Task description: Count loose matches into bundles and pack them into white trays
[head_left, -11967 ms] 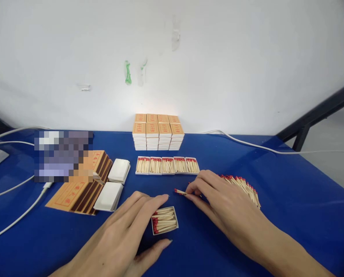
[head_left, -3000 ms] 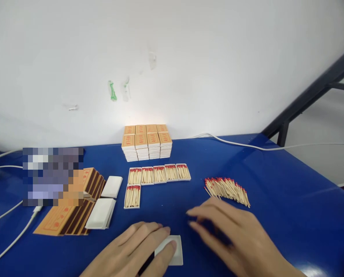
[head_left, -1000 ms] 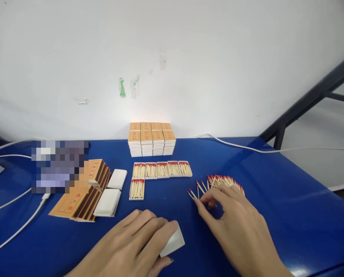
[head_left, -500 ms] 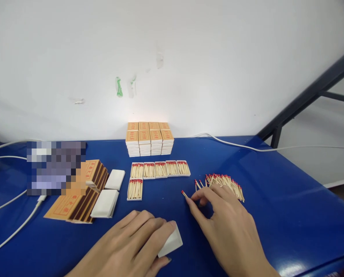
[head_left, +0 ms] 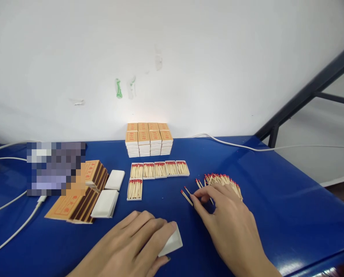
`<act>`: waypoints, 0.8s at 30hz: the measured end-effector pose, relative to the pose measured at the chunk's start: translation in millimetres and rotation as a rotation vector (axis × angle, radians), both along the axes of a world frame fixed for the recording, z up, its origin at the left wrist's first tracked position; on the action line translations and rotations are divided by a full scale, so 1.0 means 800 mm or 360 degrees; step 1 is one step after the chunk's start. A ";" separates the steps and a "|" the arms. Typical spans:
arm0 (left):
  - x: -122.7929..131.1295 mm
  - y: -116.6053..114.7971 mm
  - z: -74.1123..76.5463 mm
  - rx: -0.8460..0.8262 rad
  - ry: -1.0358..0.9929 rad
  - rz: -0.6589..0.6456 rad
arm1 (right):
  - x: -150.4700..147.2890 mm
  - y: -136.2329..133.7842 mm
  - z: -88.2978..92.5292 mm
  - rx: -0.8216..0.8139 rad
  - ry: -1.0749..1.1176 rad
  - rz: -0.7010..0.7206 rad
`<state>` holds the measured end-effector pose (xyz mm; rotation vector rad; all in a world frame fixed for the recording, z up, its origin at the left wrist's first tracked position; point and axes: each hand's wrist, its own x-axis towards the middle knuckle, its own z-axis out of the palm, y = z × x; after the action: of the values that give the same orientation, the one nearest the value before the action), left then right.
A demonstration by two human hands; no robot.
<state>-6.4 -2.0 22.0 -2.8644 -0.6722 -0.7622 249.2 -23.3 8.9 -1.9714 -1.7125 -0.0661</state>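
My left hand (head_left: 131, 242) grips a white matchbox tray (head_left: 173, 243) near the table's front, its thumb below and fingers over the far side. The tray is partly covered by the fingers. My right hand (head_left: 228, 215) is bent over loose matches, thumb and index finger close together at a red-tipped match (head_left: 187, 189) whose lower end is hidden by the thumb. Another match (head_left: 186, 197) lies just left of the thumb, apart from it. Behind the right hand, a pile of matches (head_left: 222, 180) is partly covered by the knuckles.
Several match-filled trays (head_left: 160, 169) stand in an L shape on the blue table (head_left: 290, 215). Stacked matchboxes (head_left: 149, 138) are against the wall. Orange matchbox sleeves (head_left: 70, 204) and white trays (head_left: 105, 204) lie left, beside a blurred device and white cables (head_left: 15, 238).
My right thumb has shifted slightly right, and one match now lies free to its left. A second match shows at the thumb tip. My left hand and its tray have stayed put.
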 end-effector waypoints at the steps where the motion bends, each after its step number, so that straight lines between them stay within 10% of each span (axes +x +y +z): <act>1: 0.000 0.000 0.000 -0.0002 -0.0003 0.0002 | -0.002 -0.001 0.002 -0.0011 0.0011 0.0013; 24: 0.001 0.000 -0.002 0.0007 -0.0024 0.0009 | -0.016 -0.005 0.002 0.0028 -0.0217 -0.0020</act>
<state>-5.8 -2.1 20.5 -2.8544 -0.6797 -0.7841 236.4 -27.4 10.4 -2.0050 -1.7783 -0.2243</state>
